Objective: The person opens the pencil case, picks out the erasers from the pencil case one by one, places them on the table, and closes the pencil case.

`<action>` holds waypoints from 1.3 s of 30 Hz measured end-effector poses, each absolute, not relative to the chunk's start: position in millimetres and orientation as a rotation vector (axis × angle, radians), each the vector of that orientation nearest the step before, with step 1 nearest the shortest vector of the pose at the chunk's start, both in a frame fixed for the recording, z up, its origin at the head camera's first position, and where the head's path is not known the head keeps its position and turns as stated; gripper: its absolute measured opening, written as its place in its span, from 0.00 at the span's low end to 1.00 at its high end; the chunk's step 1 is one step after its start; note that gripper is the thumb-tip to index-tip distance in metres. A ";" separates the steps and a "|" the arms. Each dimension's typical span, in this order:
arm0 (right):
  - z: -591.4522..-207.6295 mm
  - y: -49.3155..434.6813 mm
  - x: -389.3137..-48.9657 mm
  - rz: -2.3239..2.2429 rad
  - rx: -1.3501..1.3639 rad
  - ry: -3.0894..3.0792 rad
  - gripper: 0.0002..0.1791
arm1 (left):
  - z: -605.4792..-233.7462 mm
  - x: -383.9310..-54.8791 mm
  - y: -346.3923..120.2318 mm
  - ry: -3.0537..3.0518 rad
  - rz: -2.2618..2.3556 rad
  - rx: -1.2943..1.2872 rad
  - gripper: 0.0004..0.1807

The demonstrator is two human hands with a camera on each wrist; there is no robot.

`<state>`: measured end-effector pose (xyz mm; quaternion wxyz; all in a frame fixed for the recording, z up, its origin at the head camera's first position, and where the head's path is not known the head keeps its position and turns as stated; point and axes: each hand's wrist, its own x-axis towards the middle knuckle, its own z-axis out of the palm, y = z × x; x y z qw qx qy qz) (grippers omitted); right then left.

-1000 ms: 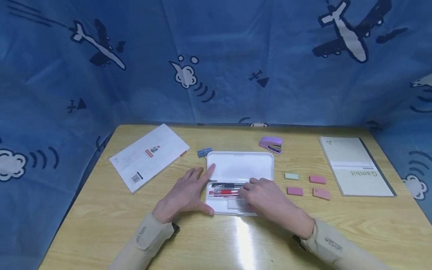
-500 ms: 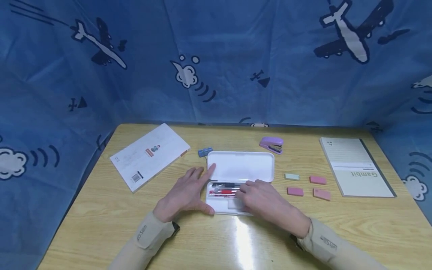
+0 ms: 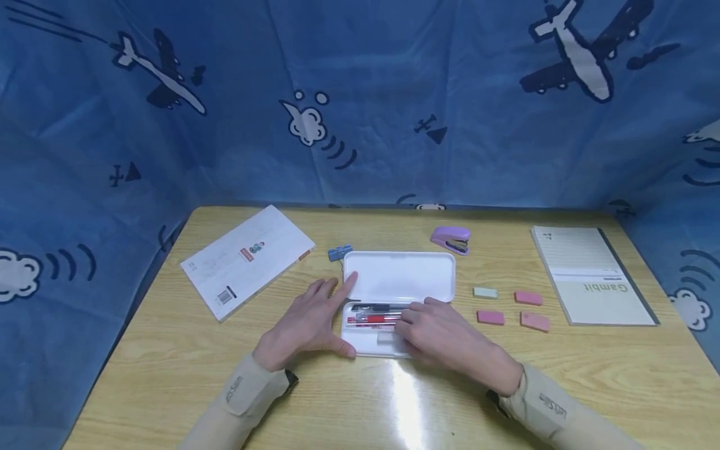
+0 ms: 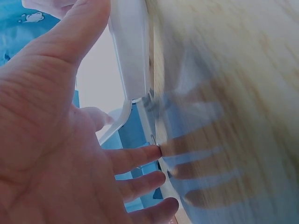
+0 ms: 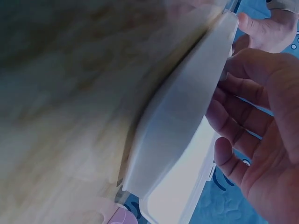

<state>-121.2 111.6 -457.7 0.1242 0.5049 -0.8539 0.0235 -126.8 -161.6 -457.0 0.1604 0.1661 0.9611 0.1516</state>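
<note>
A white pencil case [image 3: 402, 278] lies open on the table, its lid folded back. Inside are a red pen [image 3: 374, 319] and a dark pen [image 3: 377, 307]. My left hand [image 3: 306, 325] spreads around the case's left end, index finger at the lid and thumb at the front edge. My right hand [image 3: 441, 331] reaches into the right half of the tray, covering the pen ends. Its thumb and index finger pinch a small whitish block [image 3: 385, 338], mostly hidden; in the right wrist view only a pale edge shows by the fingertips [image 5: 233, 70].
Behind the case are a blue pencil sharpener-like piece [image 3: 340, 252] and a purple stapler [image 3: 451, 240]. To the right lie a green eraser [image 3: 485, 292], several pink erasers [image 3: 490, 317] and a notepad [image 3: 596, 278]. A white book [image 3: 247, 262] lies at left.
My right hand shifts slightly within the tray, and the whitish block's visible part looks smaller and brighter. The left hand stays at the case's left end.
</note>
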 end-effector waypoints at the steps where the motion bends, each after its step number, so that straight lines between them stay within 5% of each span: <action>1: -457.8 111.7 -121.3 0.069 1.468 -2.491 0.08 | -457.1 -126.8 -161.6 2.745 0.436 0.475 0.77; 11: -448.3 121.2 -123.0 0.136 1.379 -2.518 0.06 | -459.2 -125.9 -161.4 2.753 0.453 0.498 0.78; 39: -442.1 247.8 -90.9 0.269 0.729 -2.943 0.11 | -456.4 -126.2 -162.0 2.744 0.467 0.497 0.78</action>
